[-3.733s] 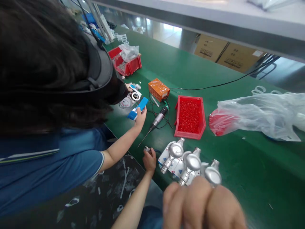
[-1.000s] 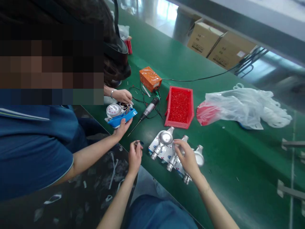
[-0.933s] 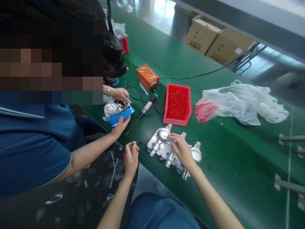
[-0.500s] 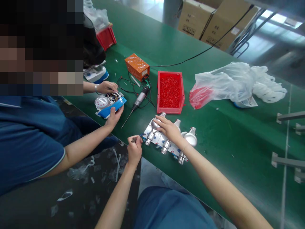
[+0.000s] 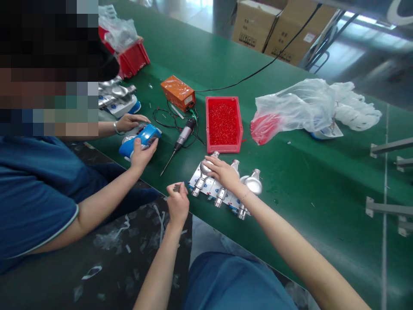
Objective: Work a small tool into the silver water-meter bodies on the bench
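Observation:
Three silver metal pipe fittings with round bodies lie side by side on white plates with blue and red spots. My right hand rests on the leftmost fitting, fingers stretched over its round body. The middle fitting is partly under my hand, and the right fitting sits by my wrist. My left hand is closed at the table's front edge, just left of the plates. A small dark thing shows between its fingers; its kind I cannot make out.
An electric screwdriver is wired to an orange box. Behind the fittings stands a red bin of small red parts. Plastic bags lie to the right. At left, a co-worker's hands hold a blue and white housing.
My left hand has drawn back slightly from the plates' left end. My right hand stays on the fitting. The co-worker has tilted the housing so its blue side faces up. The view shifted a little.

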Available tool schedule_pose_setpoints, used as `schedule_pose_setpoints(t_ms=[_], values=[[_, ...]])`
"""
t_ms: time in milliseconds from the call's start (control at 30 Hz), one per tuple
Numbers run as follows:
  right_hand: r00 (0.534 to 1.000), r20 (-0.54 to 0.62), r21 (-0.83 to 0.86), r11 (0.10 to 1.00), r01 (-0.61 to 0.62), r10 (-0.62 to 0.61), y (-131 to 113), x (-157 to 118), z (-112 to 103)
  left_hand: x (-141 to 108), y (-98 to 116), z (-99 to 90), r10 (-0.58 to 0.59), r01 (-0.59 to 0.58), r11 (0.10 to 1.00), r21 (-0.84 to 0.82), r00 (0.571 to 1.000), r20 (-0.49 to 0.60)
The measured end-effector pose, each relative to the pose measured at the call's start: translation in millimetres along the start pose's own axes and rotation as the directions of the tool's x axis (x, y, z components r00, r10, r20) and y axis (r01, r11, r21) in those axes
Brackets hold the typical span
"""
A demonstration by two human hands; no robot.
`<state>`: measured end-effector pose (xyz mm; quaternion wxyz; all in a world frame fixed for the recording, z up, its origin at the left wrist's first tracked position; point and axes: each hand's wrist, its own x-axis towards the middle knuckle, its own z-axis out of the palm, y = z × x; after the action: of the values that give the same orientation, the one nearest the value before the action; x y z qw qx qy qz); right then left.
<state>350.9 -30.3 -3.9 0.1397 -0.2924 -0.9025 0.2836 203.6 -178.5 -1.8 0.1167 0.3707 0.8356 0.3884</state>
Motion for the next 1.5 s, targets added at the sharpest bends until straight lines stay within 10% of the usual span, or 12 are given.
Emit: schedule_pose_setpoints(t_ms=[333,500,667,1067,1300,1500], values=[[1.0,0.017,0.14,0.99,0.015,-0.017,8.9,0.6,-5.0,-8.5,26.2,1.4,0.031,-0.03,0.996,-0.088,1.0,0.006],[0.998,0.056,0.25,0.968,0.025,-0.04,19.9,3.0,-15.0,-26.3,46.4,41.6,0.137,-0.099,0.977,-0.188,0.97,0.203],[0.999,0.034,0.254,0.967,0.019,-0.028,18.4,0.6,-15.0,-25.3,44.0,71.3,0.153,-0.136,0.98,-0.144,0.982,0.113],[0.999,0.035,0.159,0.987,0.015,-0.021,14.3,-1.0,-16.7,-26.6,43.0,74.9,0.207,-0.205,0.976,-0.073,0.978,0.021],[0.998,0.053,0.103,0.995,0.011,-0.016,9.8,4.0,-17.7,-17.2,62.6,57.5,0.104,-0.09,0.991,-0.101,0.985,0.135],[0.999,0.036,0.068,0.997,0.028,-0.031,6.2,7.6,-19.9,8.4,75.3,-4.5,-0.155,0.081,0.902,-0.423,0.977,-0.144]])
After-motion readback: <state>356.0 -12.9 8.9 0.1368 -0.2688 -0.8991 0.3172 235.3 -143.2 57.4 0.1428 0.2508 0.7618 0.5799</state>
